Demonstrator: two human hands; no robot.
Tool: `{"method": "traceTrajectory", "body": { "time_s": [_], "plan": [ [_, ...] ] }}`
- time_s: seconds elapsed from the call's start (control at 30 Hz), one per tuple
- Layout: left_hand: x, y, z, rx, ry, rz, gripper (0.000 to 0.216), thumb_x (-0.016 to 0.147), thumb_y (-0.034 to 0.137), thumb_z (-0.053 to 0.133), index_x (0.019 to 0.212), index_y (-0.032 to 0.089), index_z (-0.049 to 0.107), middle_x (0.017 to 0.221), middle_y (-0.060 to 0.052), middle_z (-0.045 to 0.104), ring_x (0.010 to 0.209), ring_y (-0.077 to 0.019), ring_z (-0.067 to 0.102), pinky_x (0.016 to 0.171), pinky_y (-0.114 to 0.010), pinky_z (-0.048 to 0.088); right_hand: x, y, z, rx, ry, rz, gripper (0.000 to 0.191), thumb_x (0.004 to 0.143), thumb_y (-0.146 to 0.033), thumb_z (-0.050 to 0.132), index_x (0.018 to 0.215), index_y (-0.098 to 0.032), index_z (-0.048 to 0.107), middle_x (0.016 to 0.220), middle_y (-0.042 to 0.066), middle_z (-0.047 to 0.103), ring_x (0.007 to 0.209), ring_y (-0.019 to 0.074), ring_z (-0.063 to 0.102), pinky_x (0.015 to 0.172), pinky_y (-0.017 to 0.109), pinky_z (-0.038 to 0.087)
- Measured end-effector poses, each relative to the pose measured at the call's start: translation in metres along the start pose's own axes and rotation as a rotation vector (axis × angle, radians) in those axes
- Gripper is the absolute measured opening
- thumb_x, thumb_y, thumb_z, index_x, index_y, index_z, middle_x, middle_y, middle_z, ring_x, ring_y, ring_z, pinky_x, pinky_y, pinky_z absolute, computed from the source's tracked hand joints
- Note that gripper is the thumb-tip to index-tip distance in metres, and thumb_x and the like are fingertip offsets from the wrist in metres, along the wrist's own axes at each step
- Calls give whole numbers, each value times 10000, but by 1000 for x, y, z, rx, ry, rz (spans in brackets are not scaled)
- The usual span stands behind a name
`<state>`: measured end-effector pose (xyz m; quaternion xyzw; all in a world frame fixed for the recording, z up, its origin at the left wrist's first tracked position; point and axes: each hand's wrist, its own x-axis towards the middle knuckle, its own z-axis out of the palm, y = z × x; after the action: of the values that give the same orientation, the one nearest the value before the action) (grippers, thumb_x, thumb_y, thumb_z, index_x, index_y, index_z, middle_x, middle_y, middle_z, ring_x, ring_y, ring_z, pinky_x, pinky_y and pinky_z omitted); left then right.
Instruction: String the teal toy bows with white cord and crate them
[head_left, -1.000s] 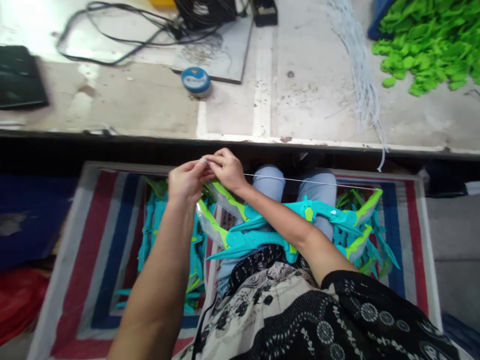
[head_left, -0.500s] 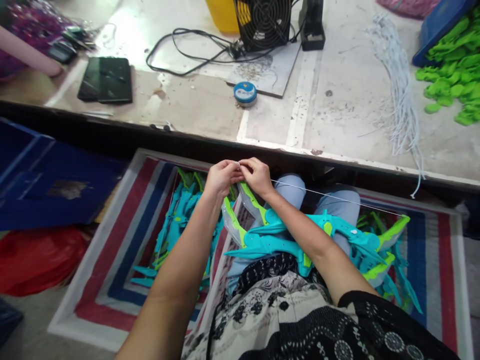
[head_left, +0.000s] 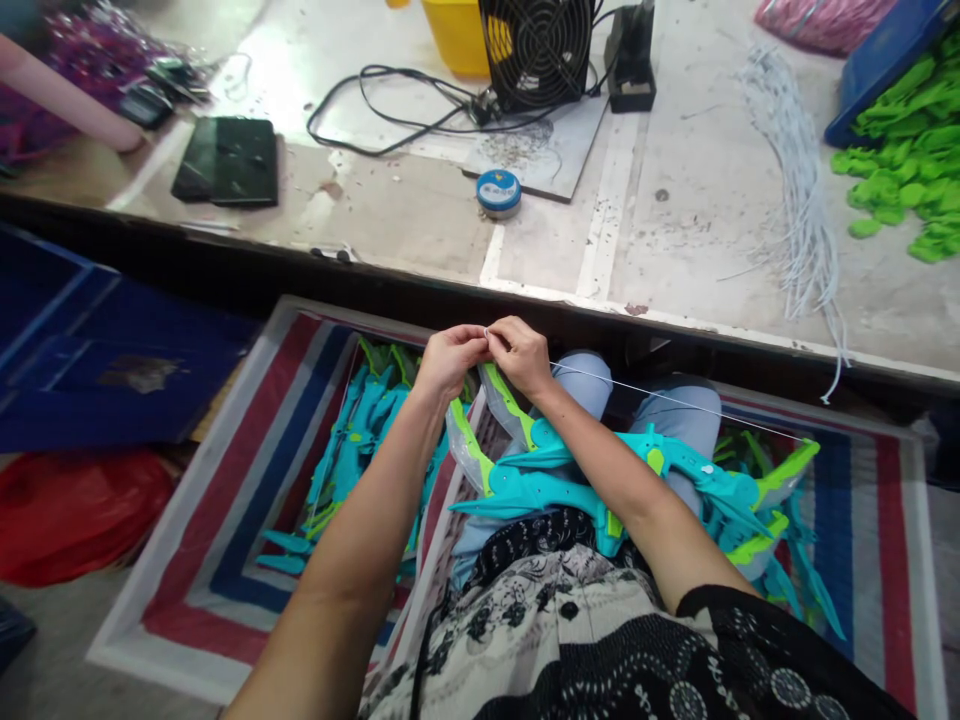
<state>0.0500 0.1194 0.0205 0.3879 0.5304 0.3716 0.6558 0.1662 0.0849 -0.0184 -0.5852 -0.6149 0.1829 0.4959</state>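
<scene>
My left hand (head_left: pixel 452 360) and my right hand (head_left: pixel 521 355) meet fingertip to fingertip, both pinching a white string (head_left: pixel 637 388). From my right hand the string runs taut to the green tip of a turquoise-and-green toy bow (head_left: pixel 675 450) lying across my lap. A second toy bow (head_left: pixel 540 490) of the same kind lies just in front of it. Their near green ends with grey edges point up beneath my hands. The small loop or knot between my fingertips is mostly hidden.
Boxes lined with striped cloth (head_left: pixel 202 560) stand on both sides, holding several more bows (head_left: pixel 352 440). On the table are a bundle of white strings (head_left: pixel 795 200), green parts (head_left: pixel 900 170), a round blue tin (head_left: pixel 499 192), a black fan (head_left: pixel 536 50) and a dark flat device (head_left: pixel 229 160).
The view has shifted slightly. My fingertips have changed their pinch on the string a little, still held together at the same place. The bows stay where they were.
</scene>
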Motion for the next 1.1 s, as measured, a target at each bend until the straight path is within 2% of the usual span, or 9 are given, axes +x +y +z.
{"method": "traceTrajectory", "body": {
  "time_s": [0.13, 0.27, 0.37, 0.43, 0.53, 0.67, 0.8, 1.0, 1.1],
  "plan": [
    [-1, -3, 3, 99, 10, 64, 271, 519, 268, 781, 710, 129, 648, 600, 1, 633, 530, -114, 578, 545, -235, 486, -2, 2, -1, 134, 49, 160, 158, 865, -226, 542, 778, -169, 661, 810, 20, 670, 748, 120, 608, 736, 229, 485],
    [-2, -6, 5, 231, 49, 95, 232, 580, 306, 773, 620, 144, 610, 489, 23, 552, 449, -90, 488, 454, -200, 356, -3, 13, 2, 314, 18, 354, 142, 827, -240, 570, 791, -157, 680, 801, 18, 692, 742, 129, 643, 725, 234, 512],
    [-4, -6, 3, 306, 6, 61, 223, 594, 325, 774, 601, 133, 661, 459, 29, 506, 424, -67, 380, 428, -214, 244, -4, 19, 2, 373, -21, 416, 144, 816, -245, 581, 791, -153, 689, 782, 17, 699, 738, 131, 651, 721, 236, 527],
    [-5, -5, 1, 278, -25, 11, 223, 567, 324, 792, 620, 131, 694, 467, 29, 507, 430, -60, 341, 434, -223, 211, -6, 19, -2, 382, -52, 410, 152, 819, -251, 583, 797, -151, 695, 772, 15, 701, 727, 127, 648, 714, 231, 528],
    [-7, -4, 0, 219, -50, -31, 254, 507, 326, 831, 618, 135, 706, 499, 14, 552, 455, -60, 348, 449, -218, 235, -9, 14, -11, 329, -84, 336, 158, 827, -245, 580, 796, -153, 705, 801, 20, 710, 752, 125, 650, 735, 225, 519],
    [-11, -4, 2, 267, -55, 0, 281, 496, 349, 843, 598, 138, 688, 519, 12, 569, 487, -71, 394, 471, -212, 289, -13, 7, -21, 182, -100, 214, 156, 832, -194, 576, 785, -157, 720, 828, 29, 717, 771, 126, 651, 762, 224, 497],
    [-13, -5, 5, 339, -49, 50, 281, 552, 362, 825, 556, 152, 638, 480, 40, 509, 474, -72, 379, 462, -208, 282, -15, 7, -23, 116, -112, 201, 165, 838, -160, 569, 793, -158, 728, 831, 33, 720, 772, 133, 656, 758, 229, 492],
    [-12, -15, 5, 208, -14, 19, 301, 486, 385, 849, 628, 151, 724, 635, -42, 690, 623, -153, 566, 588, -245, 444, -17, 8, -23, 123, -116, 194, 189, 875, -187, 545, 827, -174, 727, 861, 27, 720, 786, 137, 661, 768, 237, 503],
    [-11, -20, 2, 265, 2, 102, 242, 572, 383, 792, 657, 162, 743, 717, -57, 735, 733, -197, 628, 692, -269, 491, -18, 8, -23, 39, -130, 134, 196, 890, -183, 529, 846, -176, 720, 869, 35, 712, 812, 139, 653, 789, 238, 487]
  ]
}}
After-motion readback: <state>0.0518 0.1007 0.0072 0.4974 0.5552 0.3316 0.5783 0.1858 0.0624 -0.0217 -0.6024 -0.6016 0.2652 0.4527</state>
